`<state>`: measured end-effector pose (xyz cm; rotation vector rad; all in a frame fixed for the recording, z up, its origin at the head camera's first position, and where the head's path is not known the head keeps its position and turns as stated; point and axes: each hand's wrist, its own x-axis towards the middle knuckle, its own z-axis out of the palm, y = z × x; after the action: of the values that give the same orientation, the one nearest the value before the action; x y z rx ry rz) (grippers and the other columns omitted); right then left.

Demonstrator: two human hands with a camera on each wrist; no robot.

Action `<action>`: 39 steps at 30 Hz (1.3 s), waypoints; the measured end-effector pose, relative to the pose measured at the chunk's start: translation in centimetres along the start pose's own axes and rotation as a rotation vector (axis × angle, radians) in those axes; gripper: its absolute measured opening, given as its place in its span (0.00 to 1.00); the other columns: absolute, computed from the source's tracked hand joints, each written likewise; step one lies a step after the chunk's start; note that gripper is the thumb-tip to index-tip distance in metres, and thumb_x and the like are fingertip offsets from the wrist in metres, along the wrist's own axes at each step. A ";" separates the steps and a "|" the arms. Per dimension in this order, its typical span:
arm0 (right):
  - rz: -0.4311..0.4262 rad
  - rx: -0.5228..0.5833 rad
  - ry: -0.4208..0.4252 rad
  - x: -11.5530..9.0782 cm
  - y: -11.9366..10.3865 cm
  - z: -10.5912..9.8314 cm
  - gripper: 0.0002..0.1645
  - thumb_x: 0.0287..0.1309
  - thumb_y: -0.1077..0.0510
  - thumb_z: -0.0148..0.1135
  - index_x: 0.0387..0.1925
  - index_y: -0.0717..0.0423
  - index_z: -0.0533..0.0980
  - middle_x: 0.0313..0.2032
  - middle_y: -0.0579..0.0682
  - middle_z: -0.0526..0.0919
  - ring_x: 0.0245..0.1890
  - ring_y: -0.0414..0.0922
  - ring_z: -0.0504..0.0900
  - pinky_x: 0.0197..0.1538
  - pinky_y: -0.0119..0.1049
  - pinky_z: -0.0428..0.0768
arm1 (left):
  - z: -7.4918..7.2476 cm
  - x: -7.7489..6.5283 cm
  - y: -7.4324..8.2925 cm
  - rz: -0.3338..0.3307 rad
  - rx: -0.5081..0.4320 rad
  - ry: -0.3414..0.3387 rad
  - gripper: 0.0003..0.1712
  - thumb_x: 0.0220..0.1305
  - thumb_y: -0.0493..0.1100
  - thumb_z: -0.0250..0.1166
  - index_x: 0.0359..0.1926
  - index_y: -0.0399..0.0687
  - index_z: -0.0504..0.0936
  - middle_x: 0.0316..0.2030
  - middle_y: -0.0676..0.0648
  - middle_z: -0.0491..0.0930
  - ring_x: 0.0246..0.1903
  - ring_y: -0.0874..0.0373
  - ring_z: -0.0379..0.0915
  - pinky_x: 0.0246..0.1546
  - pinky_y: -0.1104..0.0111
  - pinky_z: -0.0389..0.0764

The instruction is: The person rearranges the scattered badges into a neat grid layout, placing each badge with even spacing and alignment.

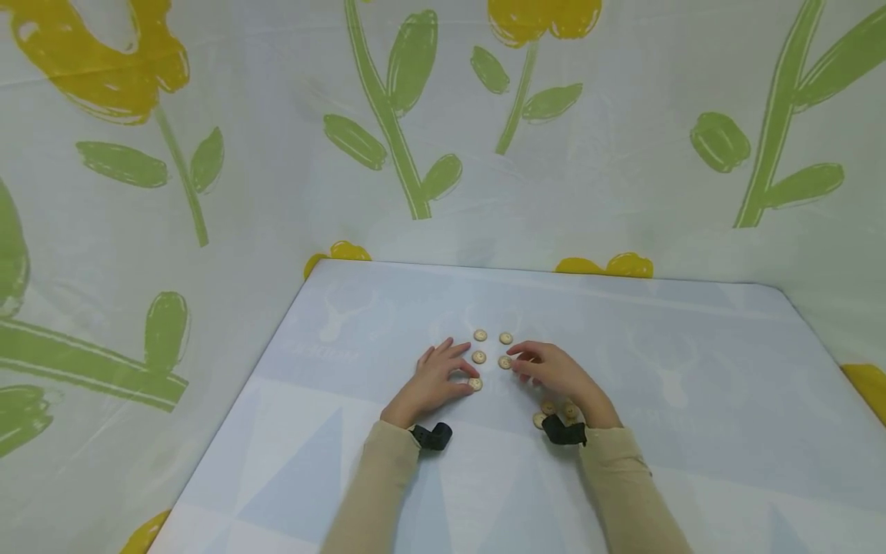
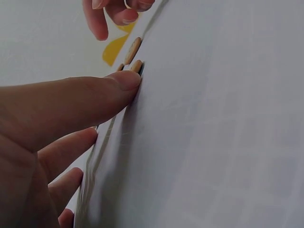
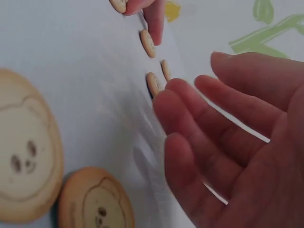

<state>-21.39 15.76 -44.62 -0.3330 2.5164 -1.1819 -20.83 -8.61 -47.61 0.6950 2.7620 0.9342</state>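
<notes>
My left hand [image 1: 436,379] pinches a round, tan bear-face cookie [image 1: 476,384] at its edge, low over the table. In the left wrist view, the thumb [image 2: 107,90] covers part of this cookie [image 2: 137,66]. My right hand [image 1: 554,371] hovers with loosely bent fingers; its fingertips are right at another cookie [image 1: 505,362], and nothing sits between thumb and fingers. Beyond the hands lie a left cookie [image 1: 479,357], a far left cookie [image 1: 481,335] and a far right cookie [image 1: 506,338], forming two columns with the others.
Several more cookies [image 1: 540,420] lie in a group under my right wrist, partly hidden by a black wrist camera [image 1: 564,431]. The pale blue patterned table [image 1: 298,438] meets a white flowered cloth [image 1: 277,177] at its back and left edges.
</notes>
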 end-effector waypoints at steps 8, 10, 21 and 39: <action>0.001 -0.043 0.014 -1.0 -0.4 -0.1 0.18 0.60 0.49 0.56 0.50 0.50 0.75 0.33 0.48 0.80 0.31 0.44 0.76 0.36 0.35 0.74 | 0.0 0.1 0.0 -0.016 0.000 0.000 0.08 0.53 0.50 0.66 0.36 0.60 0.81 0.67 0.51 0.60 0.70 0.50 0.40 0.66 0.49 0.39; 0.000 -0.069 0.009 -1.3 -0.3 -0.2 0.17 0.60 0.50 0.56 0.49 0.49 0.75 0.34 0.47 0.80 0.32 0.43 0.76 0.37 0.35 0.74 | 0.0 0.0 0.1 -0.016 -0.002 0.001 0.08 0.53 0.49 0.66 0.36 0.60 0.81 0.67 0.51 0.60 0.70 0.50 0.40 0.66 0.49 0.38; -0.034 -0.139 0.006 -4.1 0.2 -0.7 0.16 0.59 0.49 0.57 0.48 0.48 0.76 0.38 0.43 0.79 0.39 0.41 0.75 0.42 0.37 0.74 | 0.1 -0.2 -0.2 0.007 -0.006 0.017 0.07 0.53 0.48 0.66 0.35 0.60 0.81 0.66 0.51 0.61 0.70 0.50 0.41 0.66 0.49 0.39; -0.035 -0.184 -0.014 -5.4 2.2 -1.6 0.16 0.54 0.57 0.63 0.47 0.49 0.76 0.40 0.44 0.78 0.40 0.42 0.74 0.43 0.39 0.74 | 0.0 -0.2 -0.2 0.019 -0.022 0.013 0.08 0.55 0.49 0.64 0.38 0.59 0.81 0.67 0.49 0.60 0.70 0.49 0.40 0.66 0.49 0.39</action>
<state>-17.21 20.16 -44.25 -0.4309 2.6228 -0.9582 -20.69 -8.81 -47.70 0.7156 2.7568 0.9755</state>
